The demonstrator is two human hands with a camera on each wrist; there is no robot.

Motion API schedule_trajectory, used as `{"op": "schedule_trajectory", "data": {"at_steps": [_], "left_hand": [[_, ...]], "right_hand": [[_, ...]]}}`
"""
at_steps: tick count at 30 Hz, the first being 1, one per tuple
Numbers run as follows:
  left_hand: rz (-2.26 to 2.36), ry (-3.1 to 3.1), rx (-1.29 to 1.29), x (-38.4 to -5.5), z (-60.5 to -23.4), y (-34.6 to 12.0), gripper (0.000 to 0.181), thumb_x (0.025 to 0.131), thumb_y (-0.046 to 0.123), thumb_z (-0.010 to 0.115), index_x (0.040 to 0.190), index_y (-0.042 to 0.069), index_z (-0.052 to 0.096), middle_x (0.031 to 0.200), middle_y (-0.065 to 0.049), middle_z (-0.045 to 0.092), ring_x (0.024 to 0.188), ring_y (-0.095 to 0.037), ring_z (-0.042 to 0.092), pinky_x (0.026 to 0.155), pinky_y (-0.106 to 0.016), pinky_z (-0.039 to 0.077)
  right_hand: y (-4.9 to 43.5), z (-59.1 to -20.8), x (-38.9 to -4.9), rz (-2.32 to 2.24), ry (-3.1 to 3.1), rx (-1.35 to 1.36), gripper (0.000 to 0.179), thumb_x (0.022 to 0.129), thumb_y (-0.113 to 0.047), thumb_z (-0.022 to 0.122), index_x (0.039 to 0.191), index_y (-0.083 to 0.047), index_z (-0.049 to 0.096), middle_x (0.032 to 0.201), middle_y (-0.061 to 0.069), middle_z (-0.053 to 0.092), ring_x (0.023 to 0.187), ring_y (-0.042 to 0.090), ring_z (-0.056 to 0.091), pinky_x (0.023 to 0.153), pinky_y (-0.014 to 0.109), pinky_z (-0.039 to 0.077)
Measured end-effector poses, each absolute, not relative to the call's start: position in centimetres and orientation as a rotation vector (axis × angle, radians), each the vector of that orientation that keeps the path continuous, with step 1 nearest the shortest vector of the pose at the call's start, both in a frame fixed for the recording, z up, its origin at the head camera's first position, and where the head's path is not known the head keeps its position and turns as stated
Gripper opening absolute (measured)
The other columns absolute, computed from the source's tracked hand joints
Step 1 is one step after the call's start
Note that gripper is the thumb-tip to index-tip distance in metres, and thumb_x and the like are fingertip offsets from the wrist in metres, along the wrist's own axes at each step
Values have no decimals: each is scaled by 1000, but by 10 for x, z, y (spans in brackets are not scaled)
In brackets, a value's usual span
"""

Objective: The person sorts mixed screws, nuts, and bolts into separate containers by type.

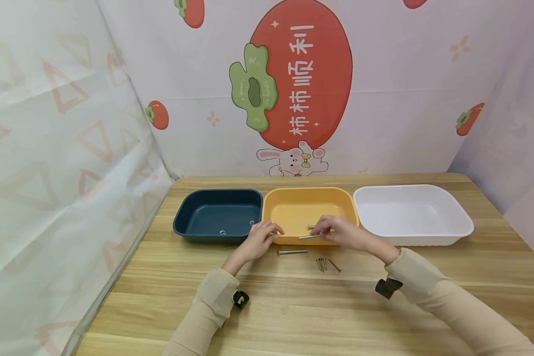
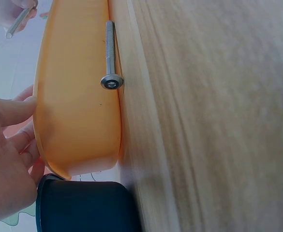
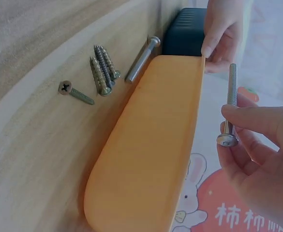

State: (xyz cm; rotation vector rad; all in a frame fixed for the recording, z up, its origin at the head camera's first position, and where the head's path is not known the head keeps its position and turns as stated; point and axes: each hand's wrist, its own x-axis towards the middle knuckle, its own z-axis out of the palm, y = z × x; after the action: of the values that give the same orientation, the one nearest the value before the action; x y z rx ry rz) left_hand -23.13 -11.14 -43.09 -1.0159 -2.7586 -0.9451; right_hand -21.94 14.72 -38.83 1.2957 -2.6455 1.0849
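Observation:
My right hand (image 1: 340, 231) pinches a long silver bolt (image 3: 231, 89) between thumb and fingers, over the near rim of the yellow tray (image 1: 311, 242). Another bolt (image 1: 311, 227) shows partly behind that hand, inside the tray. At the tray's near left corner, my left hand (image 1: 258, 240) holds the rim, thumb outside and fingers over the inner side. A similar bolt (image 1: 292, 252) lies on the table just in front of the tray. Several small screws (image 1: 321, 265) lie side by side to its right, with a single screw (image 1: 334, 265) next to them.
To the left, touching the yellow tray, stands a dark blue tray (image 1: 204, 239) holding two small nuts (image 1: 222, 232). A white tray (image 1: 418, 241) stands on the right. All three line the back of the wooden table (image 1: 293, 311), before a printed cloth (image 1: 196, 138).

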Motion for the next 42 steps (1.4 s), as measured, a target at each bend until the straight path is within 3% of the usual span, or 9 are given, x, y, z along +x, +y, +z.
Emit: {"op": "schedule_trajectory", "data": {"at_steps": [17, 42], "left_hand": [[-952, -2750, -1023, -231, -431, -111, 11, 87, 5, 52, 94, 10, 59, 85, 0, 53, 86, -19, 45, 84, -41, 27], [-946, -2752, -1027, -231, -430, -111, 12, 87, 5, 52, 95, 10, 59, 82, 1, 52, 84, -18, 45, 84, -42, 27]], "right_hand": [[150, -382, -230, 1119, -2686, 1202, 20, 74, 11, 61, 91, 2, 68, 83, 9, 63, 73, 15, 55, 65, 24, 47], [156, -378, -252, 1125, -2770, 1067, 19, 75, 10, 60, 92, 4, 66, 83, 11, 63, 71, 18, 58, 63, 26, 48]]}}
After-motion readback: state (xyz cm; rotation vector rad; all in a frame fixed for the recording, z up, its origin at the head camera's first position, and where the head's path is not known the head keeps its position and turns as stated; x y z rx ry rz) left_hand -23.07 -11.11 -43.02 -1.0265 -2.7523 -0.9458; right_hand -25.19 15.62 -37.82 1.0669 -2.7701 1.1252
